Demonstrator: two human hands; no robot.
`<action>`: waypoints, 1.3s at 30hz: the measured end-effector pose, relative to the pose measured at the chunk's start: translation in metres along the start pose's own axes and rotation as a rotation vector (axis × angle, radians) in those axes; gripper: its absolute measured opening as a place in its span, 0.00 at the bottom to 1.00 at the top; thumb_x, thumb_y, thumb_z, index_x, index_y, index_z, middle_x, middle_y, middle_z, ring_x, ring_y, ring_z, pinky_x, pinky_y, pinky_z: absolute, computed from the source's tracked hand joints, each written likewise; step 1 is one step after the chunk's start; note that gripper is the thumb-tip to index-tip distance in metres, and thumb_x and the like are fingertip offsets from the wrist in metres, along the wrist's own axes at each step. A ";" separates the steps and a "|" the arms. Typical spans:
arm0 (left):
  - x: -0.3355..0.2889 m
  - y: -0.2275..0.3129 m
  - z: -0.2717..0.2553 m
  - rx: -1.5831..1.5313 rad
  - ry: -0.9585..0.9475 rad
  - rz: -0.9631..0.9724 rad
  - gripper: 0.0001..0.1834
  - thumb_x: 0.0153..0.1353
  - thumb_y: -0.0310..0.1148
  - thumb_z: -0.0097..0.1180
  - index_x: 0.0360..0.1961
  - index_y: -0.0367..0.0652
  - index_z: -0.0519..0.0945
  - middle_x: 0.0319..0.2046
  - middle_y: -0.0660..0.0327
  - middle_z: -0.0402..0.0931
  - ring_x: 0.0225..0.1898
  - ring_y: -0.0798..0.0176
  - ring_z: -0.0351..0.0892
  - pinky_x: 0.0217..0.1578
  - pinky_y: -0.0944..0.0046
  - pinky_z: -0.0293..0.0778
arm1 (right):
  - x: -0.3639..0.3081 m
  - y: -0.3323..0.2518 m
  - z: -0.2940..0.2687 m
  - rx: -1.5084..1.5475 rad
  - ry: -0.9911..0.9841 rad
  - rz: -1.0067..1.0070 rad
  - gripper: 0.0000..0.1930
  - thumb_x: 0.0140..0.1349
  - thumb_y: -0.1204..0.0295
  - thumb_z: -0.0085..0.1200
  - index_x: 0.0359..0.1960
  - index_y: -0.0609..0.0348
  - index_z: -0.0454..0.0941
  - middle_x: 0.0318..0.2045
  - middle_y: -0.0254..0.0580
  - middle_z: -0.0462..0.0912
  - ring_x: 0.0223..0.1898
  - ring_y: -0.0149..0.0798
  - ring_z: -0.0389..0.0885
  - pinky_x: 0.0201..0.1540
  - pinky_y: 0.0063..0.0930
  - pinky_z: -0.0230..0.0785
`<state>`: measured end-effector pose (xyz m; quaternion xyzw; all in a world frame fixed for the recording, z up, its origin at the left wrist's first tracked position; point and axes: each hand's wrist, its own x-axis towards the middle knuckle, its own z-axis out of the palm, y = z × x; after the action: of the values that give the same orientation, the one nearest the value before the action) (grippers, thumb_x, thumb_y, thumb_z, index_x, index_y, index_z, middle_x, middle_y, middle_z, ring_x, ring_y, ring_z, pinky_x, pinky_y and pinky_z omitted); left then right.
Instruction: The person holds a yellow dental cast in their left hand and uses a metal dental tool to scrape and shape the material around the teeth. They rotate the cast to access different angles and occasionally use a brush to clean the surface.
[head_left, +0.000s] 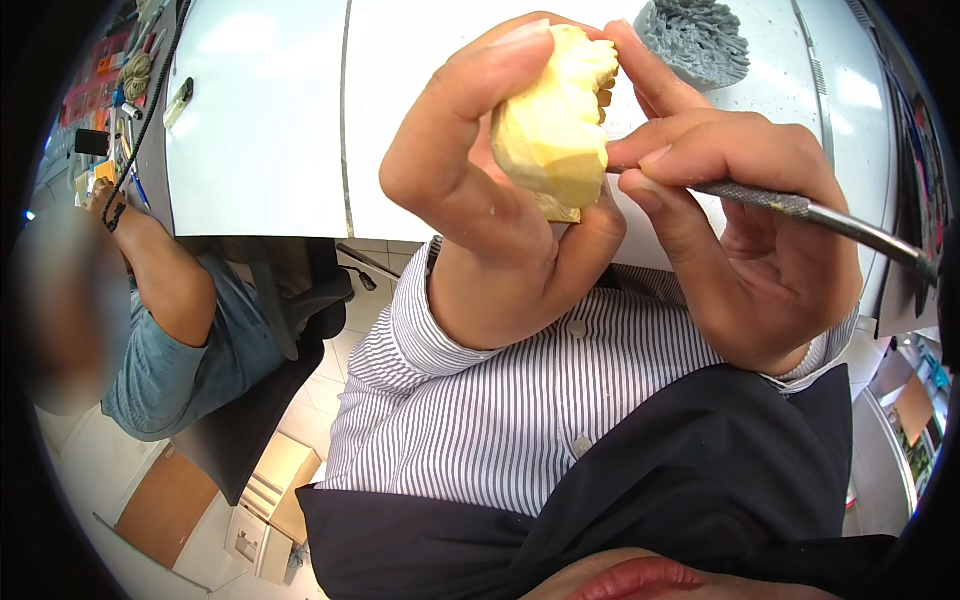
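Note:
My left hand (490, 190) is closed round a pale yellow dental cast (548, 135), holding it up above the white table. Its jagged, tooth-like edge points to the right, with small brownish spots along it. Between the thumb and fingers of my right hand (745, 200) is a metal carving tool (765, 197) with a knurled handle. The tool's thin end reaches the right side of the cast; its very tip is hidden there. One right finger stretches up near the cast's top edge.
Beyond my right hand a grey block with a rough, bristly top (697, 42) stands on the white table (270, 130), crumbs around it. A marker (179, 102) lies at the left. A co-worker in a blue-grey shirt (190, 370) sits at the left beside a cluttered bench.

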<state>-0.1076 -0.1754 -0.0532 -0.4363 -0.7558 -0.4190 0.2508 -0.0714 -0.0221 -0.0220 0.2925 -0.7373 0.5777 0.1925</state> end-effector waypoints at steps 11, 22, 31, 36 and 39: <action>-0.004 -0.009 0.001 -0.104 0.037 -0.015 0.41 0.52 0.27 0.58 0.57 0.34 0.40 0.53 0.51 0.49 0.50 0.57 0.66 0.49 0.64 0.68 | -0.014 0.009 0.006 0.210 0.162 0.030 0.12 0.51 0.92 0.49 0.37 0.70 0.68 0.30 0.49 0.75 0.36 0.39 0.79 0.57 0.61 0.55; -0.001 -0.001 0.002 -0.018 0.068 -0.104 0.40 0.53 0.29 0.58 0.56 0.34 0.41 0.52 0.50 0.49 0.49 0.56 0.67 0.49 0.63 0.70 | -0.012 0.008 0.007 0.190 0.180 -0.037 0.12 0.51 0.91 0.49 0.37 0.71 0.68 0.29 0.49 0.75 0.36 0.39 0.78 0.56 0.62 0.56; 0.007 0.007 0.008 -0.240 0.127 -0.129 0.25 0.53 0.27 0.51 0.50 0.23 0.59 0.54 0.51 0.47 0.48 0.57 0.68 0.45 0.65 0.71 | -0.007 -0.003 -0.014 0.150 0.145 0.166 0.07 0.56 0.85 0.47 0.37 0.66 0.67 0.29 0.48 0.77 0.37 0.42 0.79 0.54 0.52 0.63; 0.011 0.016 -0.008 -0.295 -0.051 -0.301 0.26 0.48 0.21 0.46 0.50 0.22 0.58 0.56 0.49 0.48 0.44 0.57 0.70 0.38 0.67 0.72 | -0.004 -0.016 -0.019 0.319 0.326 0.382 0.05 0.62 0.77 0.44 0.39 0.61 0.68 0.36 0.49 0.77 0.35 0.35 0.79 0.36 0.24 0.70; 0.005 0.013 -0.006 -0.402 0.003 -0.297 0.31 0.48 0.21 0.46 0.54 0.24 0.51 0.56 0.47 0.49 0.41 0.58 0.71 0.37 0.68 0.72 | -0.020 0.000 -0.018 0.396 0.403 0.433 0.07 0.62 0.76 0.45 0.41 0.62 0.67 0.38 0.50 0.76 0.34 0.30 0.78 0.37 0.21 0.71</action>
<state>-0.0990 -0.1747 -0.0407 -0.3608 -0.7129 -0.5937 0.0957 -0.0569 -0.0009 -0.0302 0.0415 -0.6032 0.7829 0.1467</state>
